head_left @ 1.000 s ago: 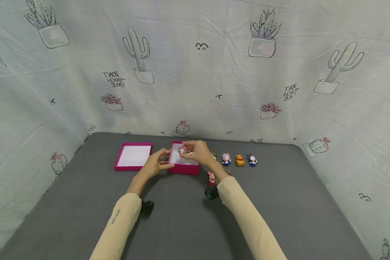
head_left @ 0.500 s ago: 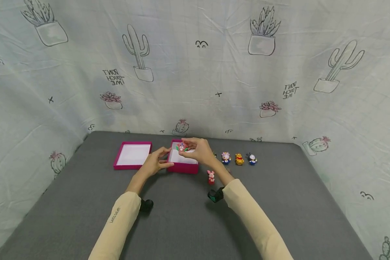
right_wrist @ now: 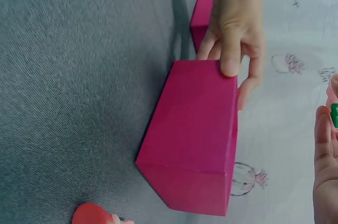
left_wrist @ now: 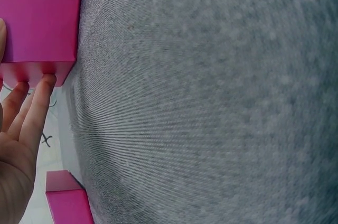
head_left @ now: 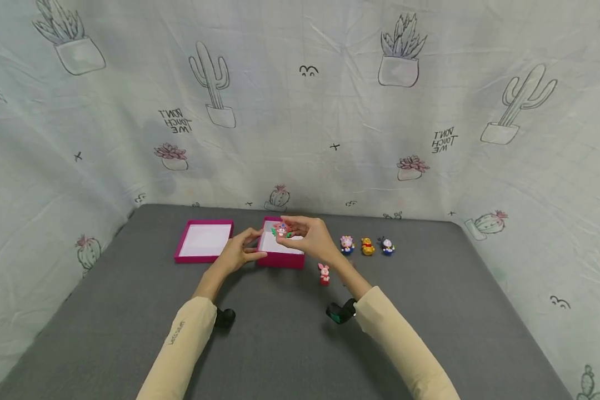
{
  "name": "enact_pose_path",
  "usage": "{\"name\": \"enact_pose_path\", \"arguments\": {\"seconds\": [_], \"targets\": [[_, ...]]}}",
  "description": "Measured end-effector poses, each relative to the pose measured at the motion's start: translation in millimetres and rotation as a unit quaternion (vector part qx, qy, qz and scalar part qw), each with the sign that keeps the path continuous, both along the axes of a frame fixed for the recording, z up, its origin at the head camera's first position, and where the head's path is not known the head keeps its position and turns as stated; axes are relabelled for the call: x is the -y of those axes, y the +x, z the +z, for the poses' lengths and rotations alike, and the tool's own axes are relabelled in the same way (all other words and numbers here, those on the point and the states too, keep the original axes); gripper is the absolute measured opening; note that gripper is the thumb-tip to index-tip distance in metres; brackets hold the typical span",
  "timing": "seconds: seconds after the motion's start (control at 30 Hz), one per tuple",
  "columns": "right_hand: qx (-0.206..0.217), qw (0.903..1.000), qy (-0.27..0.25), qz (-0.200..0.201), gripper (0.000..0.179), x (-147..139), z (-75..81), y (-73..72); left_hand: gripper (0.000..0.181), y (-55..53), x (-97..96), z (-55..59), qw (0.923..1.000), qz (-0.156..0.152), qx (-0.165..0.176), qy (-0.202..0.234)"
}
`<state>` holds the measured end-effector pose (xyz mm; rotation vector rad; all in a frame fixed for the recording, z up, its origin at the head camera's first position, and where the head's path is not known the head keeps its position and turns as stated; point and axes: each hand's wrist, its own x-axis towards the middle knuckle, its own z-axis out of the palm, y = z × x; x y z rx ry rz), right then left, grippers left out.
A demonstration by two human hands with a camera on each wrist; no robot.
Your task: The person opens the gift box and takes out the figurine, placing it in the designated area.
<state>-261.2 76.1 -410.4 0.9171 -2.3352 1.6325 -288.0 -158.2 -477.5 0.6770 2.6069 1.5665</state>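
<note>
My left hand [head_left: 236, 251] holds the left end of an open magenta box [head_left: 281, 260] with a white inside. Its thumb lies against the front wall, and its fingers touch the left side. Above the box, my right hand [head_left: 312, 239] pinches a small pink and green toy figurine [head_left: 280, 230] between thumb and fingers. At the edge of the right wrist view only a sliver of this figurine [right_wrist: 335, 114] shows. The right hand hides part of the box's inside.
The magenta lid [head_left: 204, 240] lies white side up at the left. Right of the box stand a pink rabbit-eared figurine [head_left: 324, 274], a pink and blue one [head_left: 347, 245], a yellow bear [head_left: 367, 246] and a dark blue and white one [head_left: 387, 246]. A cactus-print cloth [head_left: 300, 111] hangs behind.
My right hand has shifted slightly right with the figurine still pinched above the box, and its forearm has swung to the right. The left hand keeps its place on the box.
</note>
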Motion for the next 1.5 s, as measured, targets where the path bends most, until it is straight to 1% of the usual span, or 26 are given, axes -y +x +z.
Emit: {"name": "enact_pose_path", "arguments": {"seconds": [0.1,0.13,0.27,0.5,0.67,0.9,1.03,1.23,1.5], "targets": [[0.011,0.9999,-0.009,-0.002,0.049,-4,3.3,8.5,0.048,0.6,-0.7,-0.7,1.0,-0.001,0.003,-0.002],[0.009,0.9999,-0.008,-0.005,0.05,-6,0.5,8.1,0.048,0.8,-0.8,-0.7,1.0,0.002,0.003,-0.006],[0.002,0.9999,-0.004,-0.015,0.05,-13,3.3,15.8,0.047,0.9,-0.6,-0.7,0.9999,0.009,0.006,-0.011],[0.002,0.9998,-0.019,0.001,0.05,-23,10.2,30.0,0.046,1.1,-0.8,1.0,0.9999,0.011,0.003,-0.009],[0.014,0.9997,-0.017,0.01,0.05,-24,16.1,46.1,0.046,0.5,0.5,0.2,0.9999,0.011,0.001,-0.008],[0.0,1.0,-0.002,0.006,0.048,-25,39.3,75.9,0.048,-0.2,0.8,-0.1,0.9999,0.008,0.002,-0.008],[0.006,1.0,0.003,0.0,0.048,-31,40.2,82.2,0.048,-0.3,0.7,1.1,0.9999,0.007,0.002,-0.007],[0.01,0.9999,-0.01,-0.008,0.048,-43,36.2,87.0,0.048,-1.8,0.5,1.9,0.9999,0.01,0.01,-0.007],[0.033,0.9991,-0.004,-0.028,0.05,-68,32.4,95.6,0.048,-0.8,0.1,1.3,0.9998,0.009,0.013,-0.01]]}}
